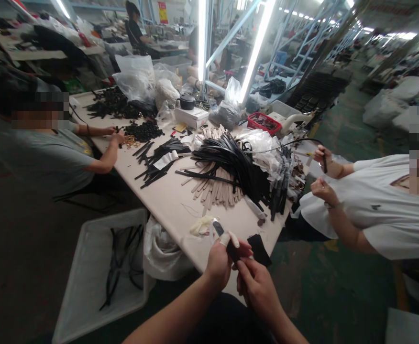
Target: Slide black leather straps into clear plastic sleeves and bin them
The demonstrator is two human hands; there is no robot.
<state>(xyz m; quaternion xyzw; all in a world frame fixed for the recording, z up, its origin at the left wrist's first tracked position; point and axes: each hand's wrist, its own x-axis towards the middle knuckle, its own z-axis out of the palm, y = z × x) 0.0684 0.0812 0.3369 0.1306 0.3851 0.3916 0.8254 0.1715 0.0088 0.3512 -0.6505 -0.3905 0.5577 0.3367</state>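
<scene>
At the near corner of the table, my left hand (221,258) is closed around a dark flat strip (233,252), with white covers on some fingertips. Pressed against the strip's lower part are the fingers of my right hand (254,279). A black flat piece (259,249) lies just beyond my right hand, at the table edge. Behind my left hand is a crumpled pale yellow item (202,225) with clear plastic. Farther up the table, a large bundle of black straps (227,160) rests over beige strips (218,191).
One person (48,148) sits at the left, another (370,205) at the right, both handling small pieces. A white bin (76,282) with black straps stands at the lower left. On the table (162,205) are a red basket (264,123) and a white box (191,117).
</scene>
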